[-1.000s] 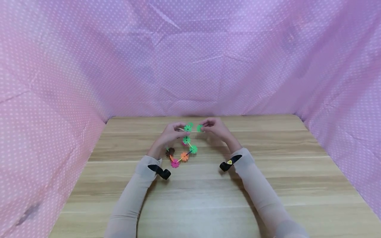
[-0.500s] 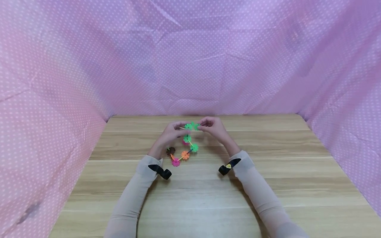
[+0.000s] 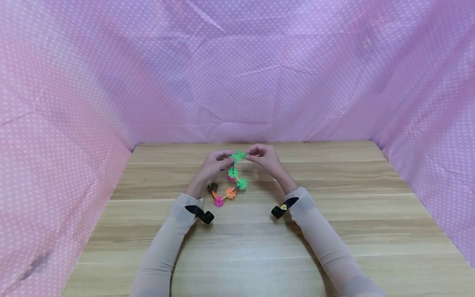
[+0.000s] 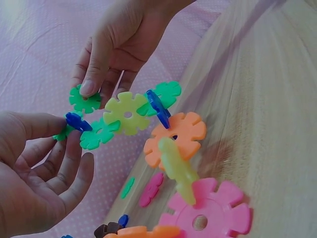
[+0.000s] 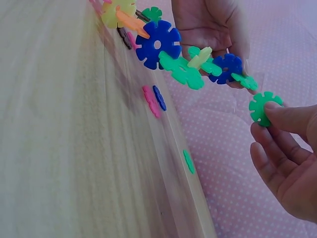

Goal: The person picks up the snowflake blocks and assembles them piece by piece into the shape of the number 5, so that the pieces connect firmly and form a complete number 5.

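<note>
a pink, white-dotted fabric (image 3: 237,82) encloses the left, right and rear sides of the wood-grain counter (image 3: 245,222). a pale sheen (image 3: 248,255) marks its near centre.

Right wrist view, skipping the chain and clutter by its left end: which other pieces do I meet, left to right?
Pink piece, blue piece, lone green piece, held green piece in the grip of the right hand.

No lettering or number can be read; the small yellow patch (image 3: 283,207) on the black strap (image 3: 292,201) round the right sleeve (image 3: 322,235) is too tiny to make out
</note>
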Motion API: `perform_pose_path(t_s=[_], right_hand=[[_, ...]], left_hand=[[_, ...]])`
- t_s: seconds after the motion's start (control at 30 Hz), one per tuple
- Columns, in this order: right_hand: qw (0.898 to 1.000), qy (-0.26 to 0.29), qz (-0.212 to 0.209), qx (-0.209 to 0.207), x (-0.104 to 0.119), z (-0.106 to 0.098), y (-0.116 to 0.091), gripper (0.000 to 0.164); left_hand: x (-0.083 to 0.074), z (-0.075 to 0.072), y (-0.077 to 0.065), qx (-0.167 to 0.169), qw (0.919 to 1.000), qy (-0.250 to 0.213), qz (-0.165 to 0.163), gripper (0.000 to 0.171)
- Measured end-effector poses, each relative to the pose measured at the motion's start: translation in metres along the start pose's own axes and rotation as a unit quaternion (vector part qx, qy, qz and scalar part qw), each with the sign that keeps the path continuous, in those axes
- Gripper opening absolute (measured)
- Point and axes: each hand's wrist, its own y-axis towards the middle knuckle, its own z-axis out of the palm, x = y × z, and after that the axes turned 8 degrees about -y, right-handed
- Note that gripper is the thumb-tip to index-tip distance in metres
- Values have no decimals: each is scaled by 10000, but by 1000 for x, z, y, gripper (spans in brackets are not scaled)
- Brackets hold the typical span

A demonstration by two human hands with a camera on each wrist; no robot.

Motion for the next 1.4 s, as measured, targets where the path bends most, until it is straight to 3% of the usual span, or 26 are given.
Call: perform_pose_path(t_s=[0.3,0.57,0.9,1.2,1.4], right_hand=[[9998,-82,-163,90,5,2,1,19],[9990,-111,-321,303,4,1,0,17],[9966,-242,-793,-16,41,1,-14,11],[9981,132,-510,-333,2,17,-5,9],[9978,257,-317,-518,-4,16,-4,9]], left_hand=[[-2,3,-1,-66,9999,-152,48,32],[1,5,-3,-20,9994,26,332,27],[3,8,-3,-191,9978,156,610,23],[7,10,-4,-326,9976,171,594,22],[7,14,-3,-308,9974,188,620,22]])
